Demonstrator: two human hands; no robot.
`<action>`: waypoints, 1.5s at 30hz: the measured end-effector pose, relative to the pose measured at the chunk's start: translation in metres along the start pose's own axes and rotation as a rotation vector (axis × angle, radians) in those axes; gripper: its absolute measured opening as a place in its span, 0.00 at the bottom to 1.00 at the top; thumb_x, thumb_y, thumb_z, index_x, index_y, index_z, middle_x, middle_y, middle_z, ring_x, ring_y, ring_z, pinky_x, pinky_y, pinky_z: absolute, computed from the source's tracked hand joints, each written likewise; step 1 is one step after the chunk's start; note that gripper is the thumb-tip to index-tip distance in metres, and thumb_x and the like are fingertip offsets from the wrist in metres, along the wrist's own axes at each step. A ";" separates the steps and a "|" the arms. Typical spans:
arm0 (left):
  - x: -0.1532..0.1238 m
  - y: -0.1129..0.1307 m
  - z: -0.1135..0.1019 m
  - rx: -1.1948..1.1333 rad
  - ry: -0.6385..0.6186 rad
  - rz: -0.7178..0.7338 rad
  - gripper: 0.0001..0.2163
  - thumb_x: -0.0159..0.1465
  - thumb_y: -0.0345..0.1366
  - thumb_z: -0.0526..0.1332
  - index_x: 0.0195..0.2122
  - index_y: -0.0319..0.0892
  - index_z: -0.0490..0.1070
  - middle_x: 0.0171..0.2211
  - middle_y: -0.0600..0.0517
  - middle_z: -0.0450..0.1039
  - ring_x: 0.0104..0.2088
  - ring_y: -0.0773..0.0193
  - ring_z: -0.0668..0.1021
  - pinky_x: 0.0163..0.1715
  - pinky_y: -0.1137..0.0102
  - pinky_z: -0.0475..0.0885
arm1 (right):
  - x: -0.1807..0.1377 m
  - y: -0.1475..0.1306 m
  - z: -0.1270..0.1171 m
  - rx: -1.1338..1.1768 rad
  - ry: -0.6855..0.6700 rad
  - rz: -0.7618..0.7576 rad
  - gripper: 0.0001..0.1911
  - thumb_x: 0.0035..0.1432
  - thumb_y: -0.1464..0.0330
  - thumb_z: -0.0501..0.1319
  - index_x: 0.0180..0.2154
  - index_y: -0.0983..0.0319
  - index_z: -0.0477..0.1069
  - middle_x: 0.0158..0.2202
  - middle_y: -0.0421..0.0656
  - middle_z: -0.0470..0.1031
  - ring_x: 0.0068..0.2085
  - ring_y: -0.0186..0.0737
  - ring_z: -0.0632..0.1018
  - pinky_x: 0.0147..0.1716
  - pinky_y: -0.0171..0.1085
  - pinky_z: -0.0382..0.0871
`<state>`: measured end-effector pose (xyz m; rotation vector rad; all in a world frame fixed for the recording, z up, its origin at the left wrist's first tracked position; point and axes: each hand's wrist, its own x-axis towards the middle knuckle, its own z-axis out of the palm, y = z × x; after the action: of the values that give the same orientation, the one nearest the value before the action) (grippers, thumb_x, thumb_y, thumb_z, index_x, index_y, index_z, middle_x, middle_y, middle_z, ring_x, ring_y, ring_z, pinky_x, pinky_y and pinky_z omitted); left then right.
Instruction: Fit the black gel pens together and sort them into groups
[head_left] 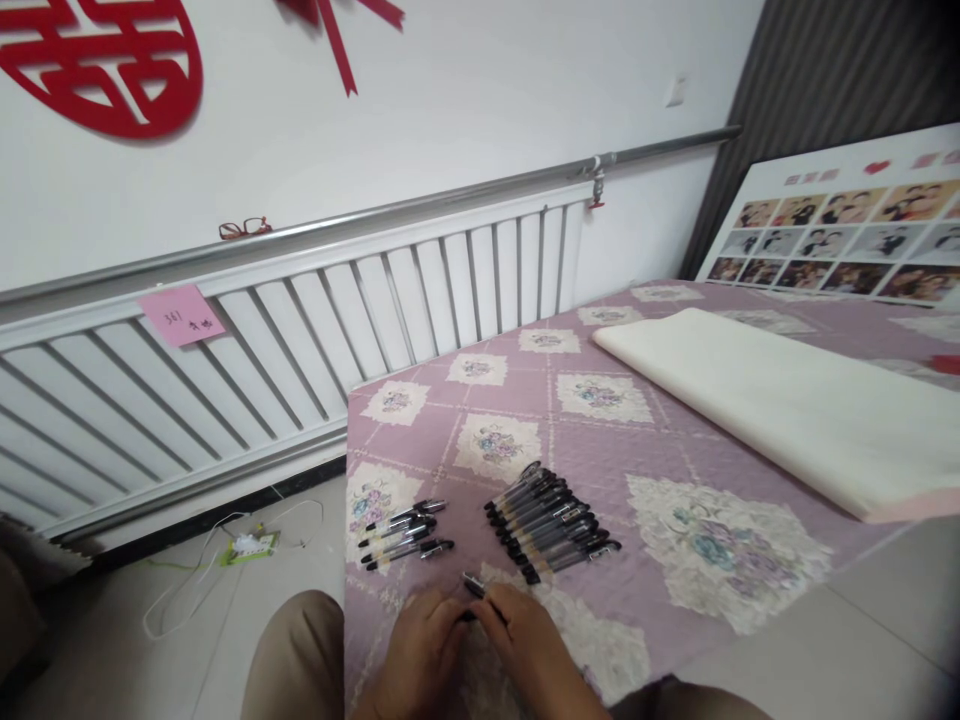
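Observation:
Close together at the near edge of the table, my left hand [426, 638] and my right hand [520, 628] meet with bent fingers. A pen [474, 585] with a dark body sticks out past the fingertips of my right hand. Between the two hands shows a small black pen part [469, 616], pinched by my left fingers; most of it is hidden. Beyond my left hand lies a small group of pens [405, 537], some with clear barrels. A larger row of black-capped pens [547, 522] lies side by side past my right hand.
A purple floral cloth [517, 385] covers the table. A folded cream pad [787, 400] lies at the right, before a photo board [847, 225]. A white radiator [300, 345] lines the wall, with glasses [245, 228] above. A power strip [250, 547] is on the floor.

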<state>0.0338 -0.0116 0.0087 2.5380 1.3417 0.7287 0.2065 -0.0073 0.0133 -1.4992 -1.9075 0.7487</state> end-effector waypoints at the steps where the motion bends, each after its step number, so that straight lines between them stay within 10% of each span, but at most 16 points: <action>1: 0.001 0.000 0.000 0.005 -0.003 -0.004 0.10 0.67 0.34 0.50 0.40 0.44 0.71 0.33 0.50 0.74 0.33 0.61 0.75 0.34 0.68 0.71 | 0.000 0.000 -0.001 0.007 -0.008 0.000 0.14 0.61 0.63 0.52 0.24 0.59 0.66 0.26 0.40 0.73 0.29 0.37 0.72 0.29 0.34 0.59; 45: 0.002 0.004 -0.005 -0.102 0.018 -0.057 0.08 0.66 0.34 0.52 0.40 0.44 0.70 0.35 0.49 0.73 0.36 0.60 0.74 0.36 0.67 0.70 | -0.001 -0.006 -0.016 0.354 -0.052 0.073 0.08 0.52 0.70 0.57 0.36 0.59 0.71 0.32 0.39 0.74 0.34 0.38 0.74 0.35 0.33 0.64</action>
<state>0.0354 -0.0125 0.0150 2.4106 1.3404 0.7898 0.2148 -0.0086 0.0276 -1.3414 -1.6560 1.1039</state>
